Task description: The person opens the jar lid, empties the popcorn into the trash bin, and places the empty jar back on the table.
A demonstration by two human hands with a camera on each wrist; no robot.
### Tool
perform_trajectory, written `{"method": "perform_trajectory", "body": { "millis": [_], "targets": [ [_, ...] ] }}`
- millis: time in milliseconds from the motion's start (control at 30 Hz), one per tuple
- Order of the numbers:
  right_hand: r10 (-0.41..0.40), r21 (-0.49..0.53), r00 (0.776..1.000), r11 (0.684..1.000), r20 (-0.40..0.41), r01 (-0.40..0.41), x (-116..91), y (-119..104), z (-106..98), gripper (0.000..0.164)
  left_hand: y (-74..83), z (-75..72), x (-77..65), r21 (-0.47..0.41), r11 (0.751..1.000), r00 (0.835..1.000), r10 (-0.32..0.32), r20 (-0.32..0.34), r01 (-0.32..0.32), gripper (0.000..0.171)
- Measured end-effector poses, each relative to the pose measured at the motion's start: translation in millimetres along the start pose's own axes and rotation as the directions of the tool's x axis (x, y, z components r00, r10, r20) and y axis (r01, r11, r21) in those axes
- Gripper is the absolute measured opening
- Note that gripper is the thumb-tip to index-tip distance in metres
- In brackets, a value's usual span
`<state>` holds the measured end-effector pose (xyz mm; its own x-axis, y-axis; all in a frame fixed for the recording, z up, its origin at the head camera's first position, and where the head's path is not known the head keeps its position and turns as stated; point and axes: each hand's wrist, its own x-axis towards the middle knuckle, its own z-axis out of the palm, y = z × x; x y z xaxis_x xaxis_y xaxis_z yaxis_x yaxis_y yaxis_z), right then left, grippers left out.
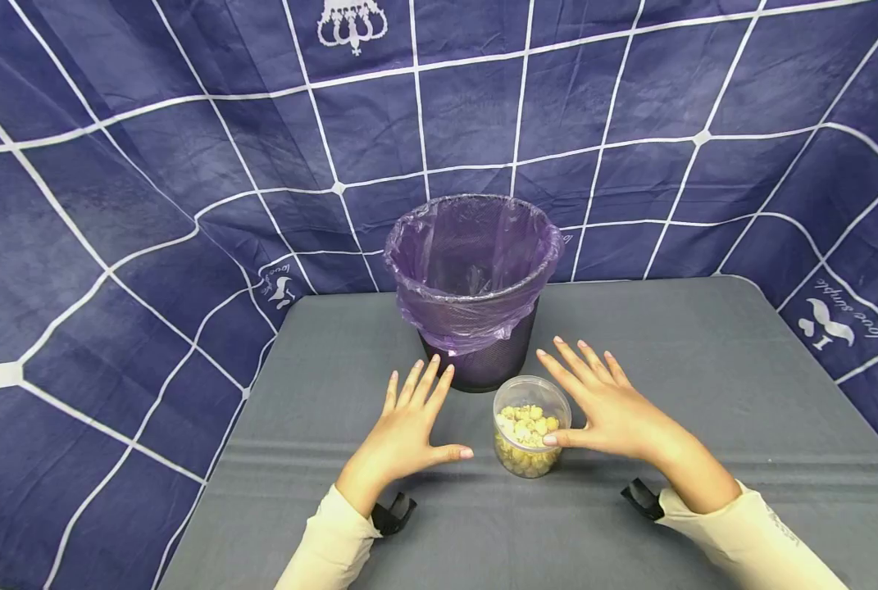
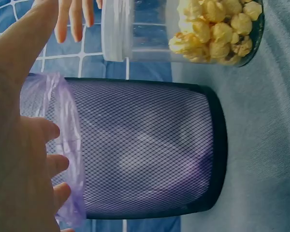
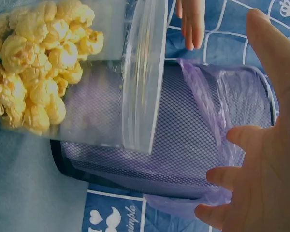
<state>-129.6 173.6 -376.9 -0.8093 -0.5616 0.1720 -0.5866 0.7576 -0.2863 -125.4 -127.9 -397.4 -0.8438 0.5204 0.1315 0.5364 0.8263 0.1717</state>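
A clear plastic jar (image 1: 533, 426), roughly half full of yellow popcorn (image 1: 527, 424), stands upright on the grey-covered table. No lid is on it in the head view. To its left my left hand (image 1: 402, 438) is held with fingers spread, apart from the jar. On the other side is my right hand (image 1: 608, 410), fingers also spread; its thumb overlaps the jar's rim in the head view, and whether it touches I cannot tell. Both wrist views show the jar (image 2: 154, 34) close by, with popcorn (image 3: 38, 63) behind its clear wall. Neither hand holds anything.
Behind the jar stands a black mesh waste bin (image 1: 483, 365) lined with a purple plastic bag (image 1: 468, 315) folded over its rim. A blue cloth with white lines (image 1: 475, 106) hangs around the grey table (image 1: 689, 344). Black straps (image 1: 394, 514) circle both wrists.
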Motion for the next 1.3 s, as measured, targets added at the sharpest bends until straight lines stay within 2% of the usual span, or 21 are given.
{"method": "perform_trajectory", "body": {
  "millis": [400, 733, 933, 1067, 1300],
  "targets": [
    [-0.014, 0.022, 0.999, 1.000, 0.034, 0.014, 5.4, -6.0, 13.7, 0.100, 5.6, 31.3, 0.4, -0.106, 0.994, 0.999, 0.024, -0.049, -0.029, 0.115],
    [-0.048, 0.075, 0.998, 0.996, 0.041, 0.044, 11.9, -14.1, 25.1, 0.105, 17.6, 54.6, 1.1, -0.163, 0.986, 0.999, 0.028, -0.039, -0.034, 0.118],
    [-0.067, 0.086, 0.998, 0.994, -0.003, 0.067, 14.5, -18.3, 31.1, 0.106, 26.0, 63.1, 1.5, -0.193, 0.981, 1.000, 0.019, -0.024, -0.024, 0.117],
    [-0.073, 0.053, 0.996, 0.996, -0.045, 0.076, 16.1, -19.1, 35.8, 0.103, 30.8, 67.2, 4.2, -0.202, 0.979, 0.999, 0.020, -0.026, -0.024, 0.116],
    [-0.058, 0.040, 0.994, 0.997, -0.097, 0.062, 17.3, -18.7, 38.8, 0.096, 37.3, 73.0, 8.5, -0.222, 0.974, 0.998, 0.020, -0.052, -0.031, 0.117]
  ]
}}
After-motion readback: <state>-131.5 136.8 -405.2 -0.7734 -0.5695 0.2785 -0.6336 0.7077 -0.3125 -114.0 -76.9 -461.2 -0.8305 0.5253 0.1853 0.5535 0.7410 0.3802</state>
